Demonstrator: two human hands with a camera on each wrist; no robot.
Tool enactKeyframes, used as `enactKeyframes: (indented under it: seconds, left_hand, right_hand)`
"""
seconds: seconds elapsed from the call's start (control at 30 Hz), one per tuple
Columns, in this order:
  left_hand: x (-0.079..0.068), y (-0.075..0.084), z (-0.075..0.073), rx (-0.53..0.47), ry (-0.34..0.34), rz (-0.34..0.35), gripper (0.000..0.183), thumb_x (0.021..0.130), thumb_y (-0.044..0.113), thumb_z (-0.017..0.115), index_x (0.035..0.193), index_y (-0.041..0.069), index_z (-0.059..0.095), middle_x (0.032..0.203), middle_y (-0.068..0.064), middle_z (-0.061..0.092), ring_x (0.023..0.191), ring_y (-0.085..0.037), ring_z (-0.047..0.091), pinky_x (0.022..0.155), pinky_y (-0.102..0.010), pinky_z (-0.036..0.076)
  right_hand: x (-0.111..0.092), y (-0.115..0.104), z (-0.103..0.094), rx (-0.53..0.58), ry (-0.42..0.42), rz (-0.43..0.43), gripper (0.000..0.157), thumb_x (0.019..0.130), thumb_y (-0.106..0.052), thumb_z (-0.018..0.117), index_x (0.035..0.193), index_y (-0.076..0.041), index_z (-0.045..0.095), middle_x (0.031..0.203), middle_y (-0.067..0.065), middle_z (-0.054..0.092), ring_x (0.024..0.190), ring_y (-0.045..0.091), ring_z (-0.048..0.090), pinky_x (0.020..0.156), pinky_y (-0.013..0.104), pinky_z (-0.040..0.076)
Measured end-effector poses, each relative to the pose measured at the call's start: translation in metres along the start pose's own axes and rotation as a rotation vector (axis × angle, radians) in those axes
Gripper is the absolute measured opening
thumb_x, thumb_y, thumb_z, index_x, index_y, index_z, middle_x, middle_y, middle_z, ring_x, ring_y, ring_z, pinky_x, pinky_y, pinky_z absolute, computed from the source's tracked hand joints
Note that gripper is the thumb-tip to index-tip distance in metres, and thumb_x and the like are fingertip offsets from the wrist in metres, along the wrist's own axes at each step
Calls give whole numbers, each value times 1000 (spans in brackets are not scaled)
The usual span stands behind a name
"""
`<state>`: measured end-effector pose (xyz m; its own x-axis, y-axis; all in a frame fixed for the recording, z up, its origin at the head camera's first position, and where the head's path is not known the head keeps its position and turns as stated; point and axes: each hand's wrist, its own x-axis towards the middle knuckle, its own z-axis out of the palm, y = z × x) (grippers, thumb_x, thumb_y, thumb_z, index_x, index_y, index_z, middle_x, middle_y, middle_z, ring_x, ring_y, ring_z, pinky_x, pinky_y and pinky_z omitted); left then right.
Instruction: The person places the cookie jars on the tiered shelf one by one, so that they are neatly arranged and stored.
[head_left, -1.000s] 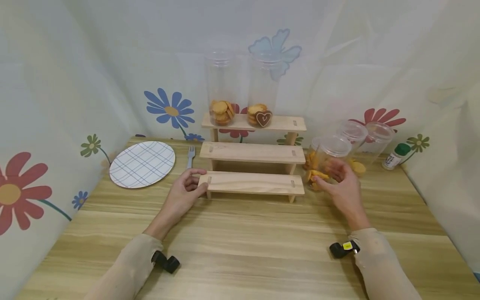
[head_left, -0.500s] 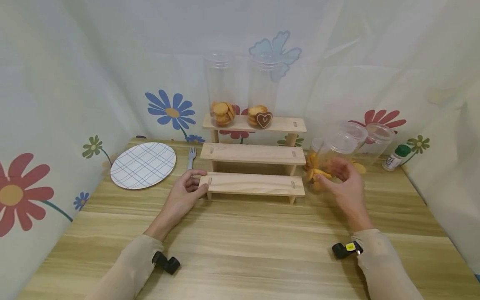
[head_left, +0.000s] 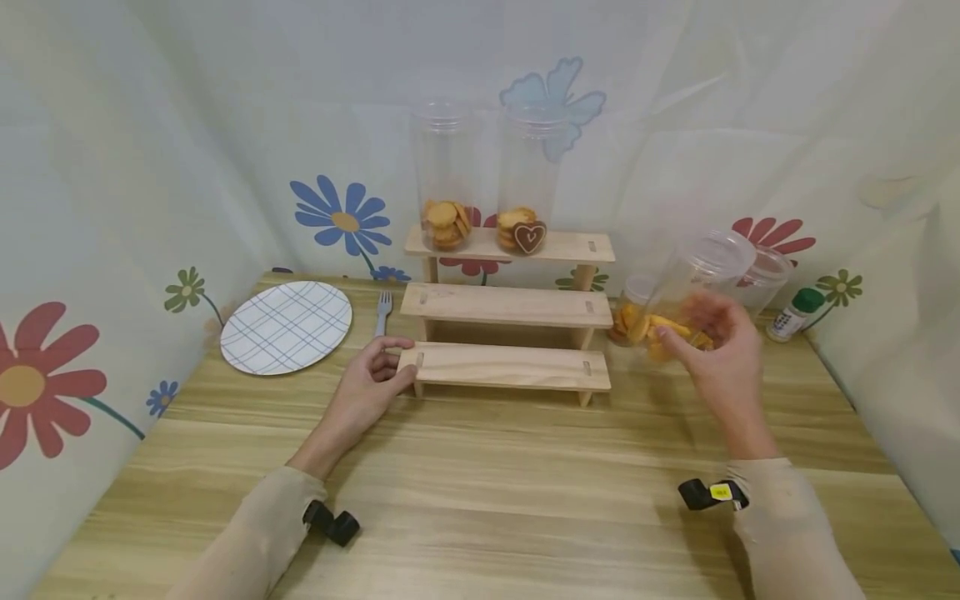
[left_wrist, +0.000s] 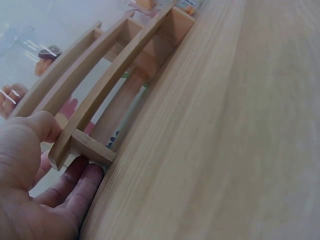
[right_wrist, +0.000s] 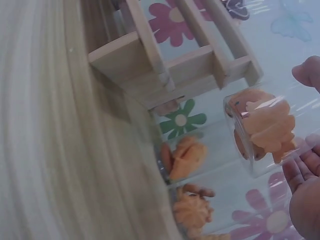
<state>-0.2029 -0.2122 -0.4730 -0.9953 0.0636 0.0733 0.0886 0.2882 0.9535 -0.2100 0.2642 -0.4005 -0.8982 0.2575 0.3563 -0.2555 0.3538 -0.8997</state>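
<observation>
My left hand [head_left: 363, 392] grips the left end of the lowest board of a three-step wooden rack [head_left: 502, 365]. In the left wrist view, the thumb lies over that board [left_wrist: 107, 85] and fingers reach under it near the end support. My right hand [head_left: 723, 358] holds a tall clear lidded jar [head_left: 686, 287] of yellow cookies, tilted, right of the rack. The right wrist view shows this jar's cookies [right_wrist: 270, 125] raised off the table. Two more clear jars of cookies, a left one [head_left: 447, 171] and a right one [head_left: 528, 179], stand on the top board.
Behind my right hand stand a smaller cookie jar [head_left: 637, 292] and another tall clear jar [head_left: 768, 271]. A green-capped shaker bottle [head_left: 795, 315] is at the far right. At left lie a checked plate [head_left: 287, 327] and a fork [head_left: 384, 312]. Floral curtain [head_left: 225, 125] surrounds the table.
My right hand has lifted the jar off the table and moved it right, with its top leaning right. My left hand stays on the rack.
</observation>
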Motion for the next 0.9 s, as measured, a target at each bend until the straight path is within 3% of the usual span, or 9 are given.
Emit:
enactKeyframes:
  seconds: [0.2, 0.37, 0.63, 0.9]
  left_hand:
    - [-1, 0, -2, 12, -2, -2, 42, 107, 23, 78, 146, 14, 65, 117, -18, 77, 103, -24, 73, 81, -27, 54]
    - [0, -1, -1, 16, -2, 1, 42, 107, 23, 78, 146, 14, 65, 117, -19, 77, 103, -24, 73, 81, -28, 54]
    - [1, -1, 0, 1, 2, 0, 40, 106, 19, 78, 145, 14, 65, 116, -18, 77, 103, -24, 75, 83, -27, 55]
    - [0, 0, 1, 3, 7, 1, 40, 107, 18, 77, 144, 14, 65, 116, -17, 77, 102, -24, 75, 82, -27, 55]
  right_hand:
    - [3, -18, -2, 64, 41, -49, 54, 90, -4, 92, 138, -8, 68, 124, -5, 70, 114, 14, 62, 100, 17, 48]
    - [12, -36, 1, 66, 43, -77, 53, 91, -6, 93, 137, -10, 69, 124, -2, 70, 114, 15, 63, 101, 18, 49]
    - [41, -68, 22, 9, -16, -104, 61, 95, -21, 92, 147, -10, 63, 133, -6, 67, 123, 14, 62, 110, 24, 49]
    - [74, -85, 47, 76, -70, -113, 66, 95, -24, 93, 151, -8, 62, 141, 6, 68, 129, 23, 63, 114, 29, 50]
